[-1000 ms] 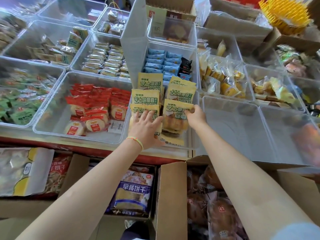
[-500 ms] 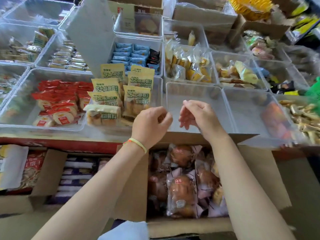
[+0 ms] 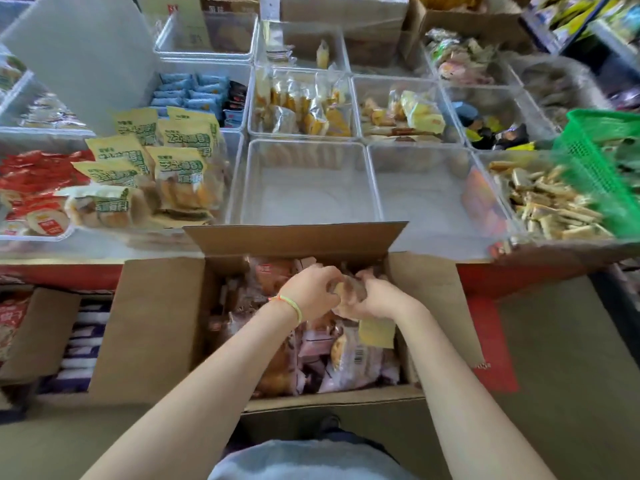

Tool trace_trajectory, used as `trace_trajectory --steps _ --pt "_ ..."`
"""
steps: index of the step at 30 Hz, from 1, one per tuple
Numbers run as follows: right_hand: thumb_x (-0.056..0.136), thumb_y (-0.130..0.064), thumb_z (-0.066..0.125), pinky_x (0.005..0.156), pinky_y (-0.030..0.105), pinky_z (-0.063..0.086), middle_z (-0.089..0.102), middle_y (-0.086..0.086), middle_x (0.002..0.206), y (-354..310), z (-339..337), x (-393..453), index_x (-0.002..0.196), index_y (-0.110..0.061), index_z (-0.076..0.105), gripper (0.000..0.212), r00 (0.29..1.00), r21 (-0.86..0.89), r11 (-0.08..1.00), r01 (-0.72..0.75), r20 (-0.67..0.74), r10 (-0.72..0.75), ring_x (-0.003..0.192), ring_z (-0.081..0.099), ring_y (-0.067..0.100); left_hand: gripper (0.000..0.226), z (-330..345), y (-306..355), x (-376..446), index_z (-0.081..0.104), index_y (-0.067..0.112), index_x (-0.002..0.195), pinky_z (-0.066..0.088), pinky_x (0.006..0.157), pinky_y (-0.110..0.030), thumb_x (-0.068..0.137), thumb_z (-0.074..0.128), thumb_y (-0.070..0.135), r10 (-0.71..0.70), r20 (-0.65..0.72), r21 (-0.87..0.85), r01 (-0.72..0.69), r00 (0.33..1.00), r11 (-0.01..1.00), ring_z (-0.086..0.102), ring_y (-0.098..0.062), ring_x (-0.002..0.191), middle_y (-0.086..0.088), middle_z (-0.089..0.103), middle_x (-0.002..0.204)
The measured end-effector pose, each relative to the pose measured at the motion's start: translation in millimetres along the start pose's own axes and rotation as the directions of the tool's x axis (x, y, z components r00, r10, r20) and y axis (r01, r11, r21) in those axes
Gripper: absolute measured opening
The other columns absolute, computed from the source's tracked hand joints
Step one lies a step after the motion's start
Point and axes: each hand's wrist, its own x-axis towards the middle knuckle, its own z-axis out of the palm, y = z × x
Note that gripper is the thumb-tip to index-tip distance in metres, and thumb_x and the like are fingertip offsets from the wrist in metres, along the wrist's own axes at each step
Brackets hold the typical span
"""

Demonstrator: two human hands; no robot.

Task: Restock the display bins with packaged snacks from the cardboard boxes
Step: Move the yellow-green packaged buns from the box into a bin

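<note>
Both hands, left hand (image 3: 309,292) and right hand (image 3: 377,296), each grip curled round one bread packet (image 3: 349,289) in the cardboard box (image 3: 156,323).

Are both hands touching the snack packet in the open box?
Touching. The head view shows the left hand and right hand curled around one snack packet over the cardboard box.

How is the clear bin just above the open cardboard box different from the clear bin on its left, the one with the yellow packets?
The clear bin above the box shows no packets; the bin on its left is filled with yellow packets, some upright, one lying flat in front. The cardboard box flap stands before the first bin, not before the left one. Both are transparent plastic bins in the same front row.
</note>
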Motion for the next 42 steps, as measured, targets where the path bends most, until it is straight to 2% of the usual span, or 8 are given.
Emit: trace_trajectory --steps 7,15,20,24,29,34,37,42 --pt "0.075 -0.042 0.074 0.110 0.048 0.041 0.023 0.013 0.153 16 3 -4 0.152 -0.026 0.018 0.097 0.997 0.024 0.998 0.051 0.051 -0.052 0.135 0.040 0.036 0.077 27 23 1 0.031 0.027 0.151 0.037 0.110 -0.039 0.081 0.062 0.015 -0.026 0.128 0.007 0.025 0.991 1.000 0.043 -0.034 0.131 -0.014 0.038 0.142" --pt "0.084 -0.027 0.073 0.100 0.039 0.047 0.034 0.014 0.150 37 -8 -15 0.154 -0.021 0.019 0.089 0.995 0.061 0.993 0.098 -0.023 -0.097 0.129 0.049 0.033 0.072 42 42 9 0.039 0.025 0.146 0.029 0.114 -0.042 0.081 0.070 0.031 0.047 -0.003 0.102 -0.046 0.999 0.994 0.029 -0.040 0.139 -0.016 0.033 0.149" --pt "0.085 -0.004 0.057 0.065 0.032 0.046 0.066 0.011 0.101 42 -21 -27 0.099 -0.011 0.060 0.015 0.943 -0.081 0.996 0.030 -0.329 -0.055 0.088 0.059 0.031 0.059 40 47 19 0.045 0.026 0.137 0.042 0.102 -0.045 0.080 0.062 0.028 0.005 -0.038 0.069 -0.003 0.999 0.998 0.039 -0.036 0.125 -0.008 0.039 0.141" --pt "0.087 -0.009 0.060 0.056 0.032 0.039 0.058 -0.001 0.068 29 -31 -34 0.066 -0.021 0.057 0.025 0.899 0.041 0.977 0.209 -0.401 -0.175 0.071 0.052 0.026 0.049 28 39 18 0.051 0.026 0.123 0.045 0.095 -0.038 0.078 0.067 0.039 0.070 -0.131 -0.015 -0.073 0.989 0.997 0.049 -0.025 0.114 0.000 0.051 0.121" --pt "0.084 -0.025 0.077 0.058 0.030 0.045 0.061 -0.005 0.060 -18 -57 -57 0.066 -0.021 0.068 0.021 0.854 0.271 0.862 0.429 -0.432 -0.290 0.059 0.052 0.011 0.037 -22 30 4 0.072 0.019 0.099 0.050 0.086 -0.035 0.073 0.073 0.045 0.172 -0.254 -0.251 -0.237 0.952 0.939 0.061 -0.016 0.095 0.006 0.066 0.099" --pt "0.083 -0.029 0.080 0.064 0.028 0.050 0.072 -0.005 0.070 -84 -68 -66 0.079 -0.021 0.074 0.010 0.790 0.376 0.737 0.561 -0.510 -0.341 0.066 0.065 0.013 0.013 -89 1 -23 0.074 0.009 0.080 0.048 0.054 -0.025 0.082 0.079 0.020 0.051 -0.272 -0.615 -0.214 0.961 0.758 0.053 -0.004 0.056 0.004 0.064 0.061" --pt "0.084 -0.023 0.079 0.066 0.016 0.052 0.075 -0.008 0.081 -131 -64 -61 0.092 -0.022 0.072 0.011 0.727 0.428 0.648 0.629 -0.618 -0.297 0.075 0.069 0.002 0.008 -130 -33 -43 0.075 0.010 0.077 0.057 0.067 -0.036 0.080 0.077 0.017 -0.079 -0.290 -0.859 -0.223 0.954 0.461 0.063 -0.020 0.070 -0.009 0.068 0.074" --pt "0.085 -0.049 0.070 0.088 0.033 0.054 0.074 -0.013 0.109 -216 -45 -31 0.111 -0.031 0.071 0.032 0.869 0.584 0.644 0.494 -0.305 -0.390 0.106 0.067 0.009 0.011 -199 -106 -63 0.075 0.015 0.070 0.054 0.076 -0.047 0.079 0.074 0.021 -0.179 -0.353 -0.929 -0.322 0.918 0.182 0.061 -0.028 0.074 -0.012 0.066 0.073"
